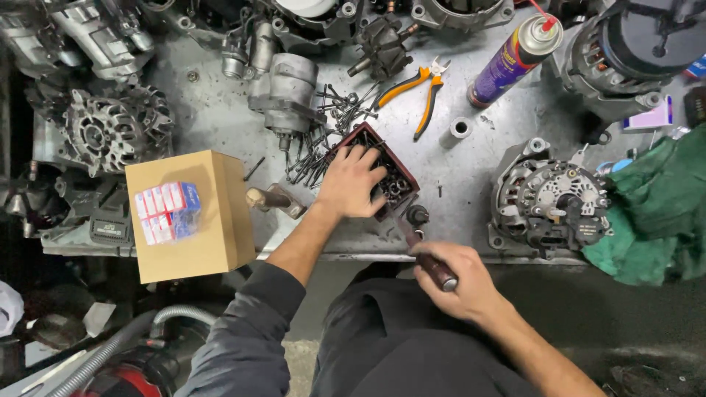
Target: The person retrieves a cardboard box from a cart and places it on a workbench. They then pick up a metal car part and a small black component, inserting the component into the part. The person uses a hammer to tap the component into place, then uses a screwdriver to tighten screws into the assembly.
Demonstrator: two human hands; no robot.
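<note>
While left forearm reaches up across bench edge, left hand [351, 182] lies palm-down over dark red box [382, 170] of small metal parts, fingers slightly spread, tips dipped inside. Right hand [454, 278] hangs near bench edge (below box), fingers wrapped tight round ratchet wrench [425, 242] handle, head pointing toward box corner. Loose screws [323, 140] lie beside box; alternator [551, 202] sits right.

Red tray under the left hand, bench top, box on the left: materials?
Red tray: thin, square and dull red, looks like plastic, though painted metal is possible. Left hand is digging in its small hardware.
Bench top: grey sheet metal, scuffed, dull sheen.
Box: plain tan cardboard, matte.
</note>
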